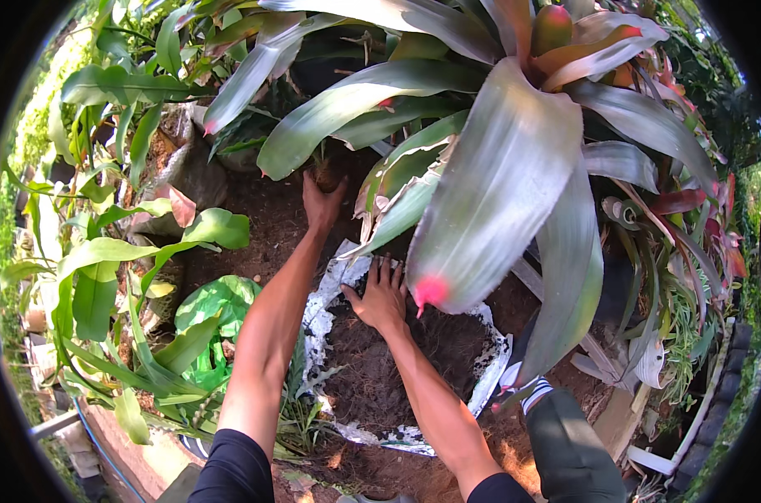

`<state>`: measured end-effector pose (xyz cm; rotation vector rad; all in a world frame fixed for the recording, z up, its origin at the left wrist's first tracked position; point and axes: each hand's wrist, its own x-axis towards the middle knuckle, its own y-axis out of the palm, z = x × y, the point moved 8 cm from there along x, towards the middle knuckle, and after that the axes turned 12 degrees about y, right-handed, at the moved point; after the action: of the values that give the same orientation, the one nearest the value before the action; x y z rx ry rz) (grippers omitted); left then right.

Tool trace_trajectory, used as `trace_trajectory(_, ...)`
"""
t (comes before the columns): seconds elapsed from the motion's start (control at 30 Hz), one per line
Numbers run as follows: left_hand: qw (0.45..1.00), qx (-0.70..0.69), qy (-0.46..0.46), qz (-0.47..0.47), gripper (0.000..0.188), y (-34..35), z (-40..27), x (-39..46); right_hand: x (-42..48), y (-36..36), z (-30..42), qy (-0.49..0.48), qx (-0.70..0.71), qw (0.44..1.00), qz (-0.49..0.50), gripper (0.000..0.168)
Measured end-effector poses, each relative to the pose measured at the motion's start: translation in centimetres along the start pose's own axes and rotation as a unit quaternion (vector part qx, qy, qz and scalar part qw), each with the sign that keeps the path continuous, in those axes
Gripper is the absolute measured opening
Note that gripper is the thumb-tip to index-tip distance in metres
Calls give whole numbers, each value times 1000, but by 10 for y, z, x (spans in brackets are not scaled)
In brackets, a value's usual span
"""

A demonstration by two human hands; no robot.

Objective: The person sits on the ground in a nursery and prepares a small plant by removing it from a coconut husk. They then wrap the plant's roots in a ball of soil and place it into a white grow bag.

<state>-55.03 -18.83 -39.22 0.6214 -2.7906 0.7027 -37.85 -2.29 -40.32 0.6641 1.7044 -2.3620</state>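
Note:
Before me on the ground stands an open white sack with its rim spread wide, full of dark soil. My right hand lies flat at the far edge of that soil, fingers spread, palm down. Beyond the sack, my left hand has its thumb and fingers around a small brown root clump near the ground; how firmly it grips is hard to see. A large bromeliad with pink-tipped leaves hangs over the sack's far right side, close to my right hand.
Crumpled green plastic lies left of the sack, beside long-leaved plants. On the right are wooden boards and a white pipe. My trousered leg is at the lower right. Reddish soil surrounds the sack.

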Motion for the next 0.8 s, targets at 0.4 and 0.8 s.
trace_trajectory(0.4, 994, -72, 4, 81, 87, -20, -5, 9, -4, -15, 4, 14, 41, 998, -49, 91)
trace_trajectory(0.8, 969, -127, -29, 210, 54, -83, -45, -139, -63, -41, -17, 21, 6, 1000, 9, 56)
